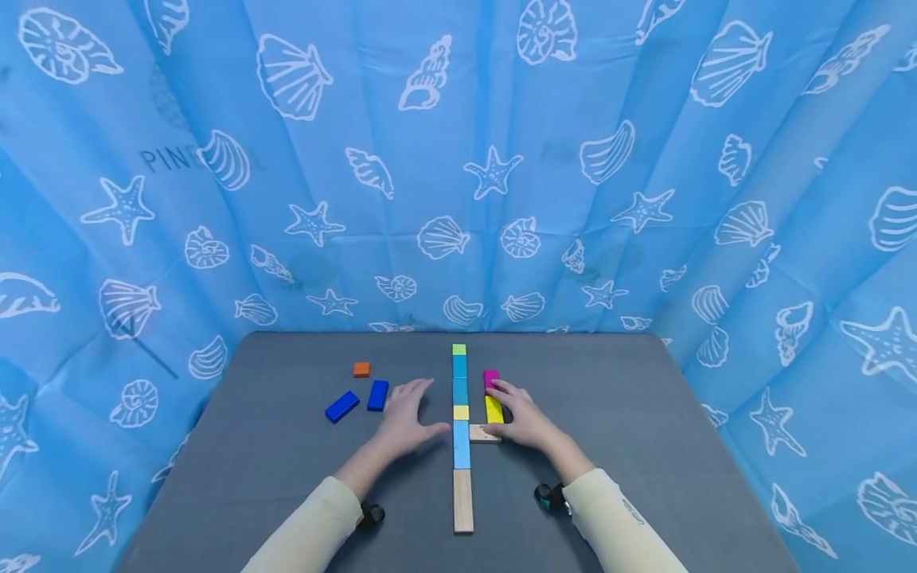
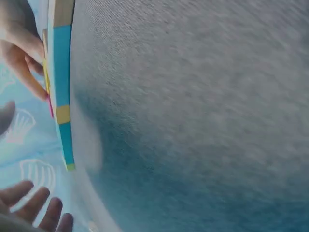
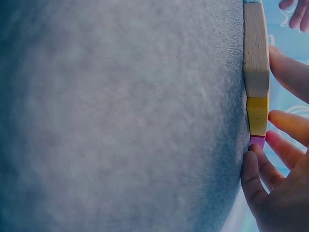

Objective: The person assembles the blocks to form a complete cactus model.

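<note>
A straight line of blocks runs away from me: a plain wooden block [image 1: 462, 501], a light blue block [image 1: 462, 446], a small pale yellow block [image 1: 461, 413], two teal blocks [image 1: 460, 379] and a green block [image 1: 459, 349] at the far end. Off its right side lies another wooden block [image 1: 481, 433], with a yellow block [image 1: 494, 409] and a magenta block [image 1: 490, 377] beyond it. My right hand [image 1: 528, 419] spreads along these three, thumb at the wood, fingertips touching the yellow and magenta. Left of the line, my left hand [image 1: 405, 422] is spread, holding nothing, thumb near the light blue block.
Two dark blue blocks [image 1: 342, 407] and a small orange block [image 1: 361, 369] lie left of the line on the grey tabletop [image 1: 609, 374]. A blue shell-patterned curtain [image 1: 494, 263] hangs behind the table and at both sides.
</note>
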Motion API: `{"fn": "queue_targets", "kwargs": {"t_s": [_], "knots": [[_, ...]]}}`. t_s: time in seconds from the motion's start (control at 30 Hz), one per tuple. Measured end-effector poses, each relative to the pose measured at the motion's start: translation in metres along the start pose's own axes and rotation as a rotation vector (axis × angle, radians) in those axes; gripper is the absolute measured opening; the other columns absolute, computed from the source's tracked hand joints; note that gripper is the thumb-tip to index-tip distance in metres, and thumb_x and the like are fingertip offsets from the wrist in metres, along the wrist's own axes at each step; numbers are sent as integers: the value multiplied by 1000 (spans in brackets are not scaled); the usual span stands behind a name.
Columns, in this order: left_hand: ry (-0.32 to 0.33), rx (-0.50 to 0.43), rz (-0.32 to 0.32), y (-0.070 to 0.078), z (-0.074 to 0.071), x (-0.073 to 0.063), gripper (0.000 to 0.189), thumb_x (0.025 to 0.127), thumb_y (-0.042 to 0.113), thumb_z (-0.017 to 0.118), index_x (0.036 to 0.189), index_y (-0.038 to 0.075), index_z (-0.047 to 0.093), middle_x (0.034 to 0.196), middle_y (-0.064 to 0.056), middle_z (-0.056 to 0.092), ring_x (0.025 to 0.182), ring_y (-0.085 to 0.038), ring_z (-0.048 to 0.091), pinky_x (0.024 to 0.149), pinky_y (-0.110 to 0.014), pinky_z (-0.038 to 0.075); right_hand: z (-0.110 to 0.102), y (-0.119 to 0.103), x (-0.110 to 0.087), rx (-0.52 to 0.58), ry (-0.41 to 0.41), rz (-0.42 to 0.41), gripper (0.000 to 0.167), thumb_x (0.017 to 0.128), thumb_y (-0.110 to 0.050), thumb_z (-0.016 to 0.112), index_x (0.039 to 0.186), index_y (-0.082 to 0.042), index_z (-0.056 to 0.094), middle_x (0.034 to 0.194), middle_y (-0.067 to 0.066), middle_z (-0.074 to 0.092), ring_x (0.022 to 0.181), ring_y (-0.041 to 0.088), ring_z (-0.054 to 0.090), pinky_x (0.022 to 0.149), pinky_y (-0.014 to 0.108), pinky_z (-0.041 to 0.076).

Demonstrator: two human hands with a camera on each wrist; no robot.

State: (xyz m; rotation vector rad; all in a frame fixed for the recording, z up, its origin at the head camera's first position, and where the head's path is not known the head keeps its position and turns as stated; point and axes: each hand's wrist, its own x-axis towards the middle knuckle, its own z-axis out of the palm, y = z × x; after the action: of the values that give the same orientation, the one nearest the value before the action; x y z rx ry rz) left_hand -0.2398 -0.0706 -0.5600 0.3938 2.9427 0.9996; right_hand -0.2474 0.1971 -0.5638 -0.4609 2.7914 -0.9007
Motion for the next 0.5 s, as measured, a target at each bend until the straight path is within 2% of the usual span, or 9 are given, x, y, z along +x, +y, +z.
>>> {"fn": "queue_targets", "kwargs": {"t_s": [0.1,0.17,0.3,0.4,0.5], "knots": [[107,-63,-72,-7,-5,-2,77,83,36,84,147,10,50,149,-15,50,137,-39,42,109,-60,39,0,1,-1,-3,0,-4,73,88,-39,78,151,-14,49,163,6,33,143,36,35,112,60,37],[173,-109,-146,-14,-9,-1,68,85,28,82,143,7,53,145,-18,52,133,-40,44,107,-59,42,0,1,-1,-5,-5,-6,74,88,-40,78,151,-14,49,164,7,33,143,37,34,112,61,37],[274,-198,-300,-26,-17,2,57,88,17,76,139,2,55,142,-23,51,130,-42,43,107,-58,39,0,1,-2,4,-6,-15,74,88,-40,78,151,-14,48,164,7,32,144,38,34,111,62,37],[303,-209,-356,-34,-21,3,57,88,13,74,139,-2,54,141,-27,50,128,-44,42,108,-59,35,0,1,-2,10,0,-18,74,88,-39,78,151,-13,49,163,8,33,142,38,35,110,63,38],[299,-185,-372,-40,-21,4,59,86,11,74,139,-7,52,137,-30,51,126,-45,43,108,-58,33,1,2,-2,10,4,-16,74,88,-39,78,151,-13,49,163,8,34,142,38,36,110,63,38]]}}
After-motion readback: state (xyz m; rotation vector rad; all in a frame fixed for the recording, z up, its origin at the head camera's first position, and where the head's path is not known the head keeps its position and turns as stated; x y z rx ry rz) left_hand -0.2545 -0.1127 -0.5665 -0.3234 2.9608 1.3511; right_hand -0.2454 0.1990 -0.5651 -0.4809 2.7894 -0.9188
